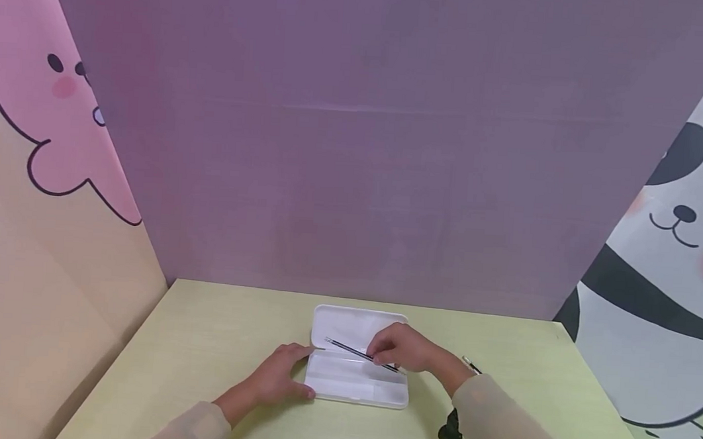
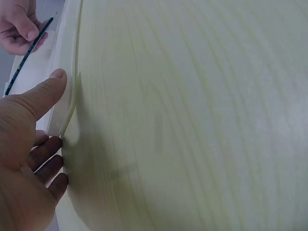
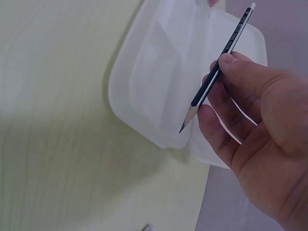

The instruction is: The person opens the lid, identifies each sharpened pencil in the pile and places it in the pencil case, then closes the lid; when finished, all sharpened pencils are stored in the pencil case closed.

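Note:
A white pencil case (image 1: 357,381) lies unfolded on the table, its lid (image 1: 346,325) tipped back toward the far side. My left hand (image 1: 280,375) rests against its left end, thumb at the front corner and fingertips near the hinge; in the left wrist view the thumb lies along the case wall. Over the case, my right hand (image 1: 401,347) pinches a dark pencil with pale stripes (image 3: 211,79) between thumb and fingers. The sharpened tip points toward the right end of the case, above the bottom tray. No pencil shows inside the case's compartments.
A second dark pencil (image 1: 471,365) lies on the table beside my right forearm, partly covered by the sleeve. The pale wood-grain table (image 1: 233,319) ends at a purple-grey panel (image 1: 353,180). Walls with cartoon drawings stand left and right.

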### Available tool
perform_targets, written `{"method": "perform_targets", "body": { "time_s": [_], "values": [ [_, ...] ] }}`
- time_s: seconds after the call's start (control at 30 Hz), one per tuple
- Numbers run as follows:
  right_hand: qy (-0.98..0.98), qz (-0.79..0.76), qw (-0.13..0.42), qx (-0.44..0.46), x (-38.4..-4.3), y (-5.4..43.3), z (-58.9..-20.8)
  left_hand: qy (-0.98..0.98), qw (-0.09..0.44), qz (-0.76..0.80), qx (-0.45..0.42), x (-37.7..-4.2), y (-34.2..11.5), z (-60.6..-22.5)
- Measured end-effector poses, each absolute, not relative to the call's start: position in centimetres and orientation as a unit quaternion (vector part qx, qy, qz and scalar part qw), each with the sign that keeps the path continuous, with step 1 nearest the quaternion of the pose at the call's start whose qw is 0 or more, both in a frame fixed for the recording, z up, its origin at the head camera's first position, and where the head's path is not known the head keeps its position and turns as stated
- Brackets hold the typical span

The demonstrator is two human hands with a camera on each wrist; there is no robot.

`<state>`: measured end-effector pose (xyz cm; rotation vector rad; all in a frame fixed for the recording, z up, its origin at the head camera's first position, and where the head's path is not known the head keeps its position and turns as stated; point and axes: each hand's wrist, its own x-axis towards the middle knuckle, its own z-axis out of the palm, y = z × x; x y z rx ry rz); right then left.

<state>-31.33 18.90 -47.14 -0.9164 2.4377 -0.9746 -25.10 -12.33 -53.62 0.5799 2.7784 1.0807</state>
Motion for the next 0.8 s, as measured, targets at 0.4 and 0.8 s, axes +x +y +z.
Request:
{"method": "perform_targets", "body": {
  "time_s": [0.4,0.8],
  "values": [
    [0.881,-0.278,0.180,-0.338,-30.1,17.6,-48.4,0.916,0.055,0.350,0.188,-25.1,-12.3,-53.7],
    [0.890,-0.236,0.166,-0.352,-30.2,17.2,-48.9,0.918,0.051,0.344,0.188,-25.0,-12.0,-53.4]
  ]
}}
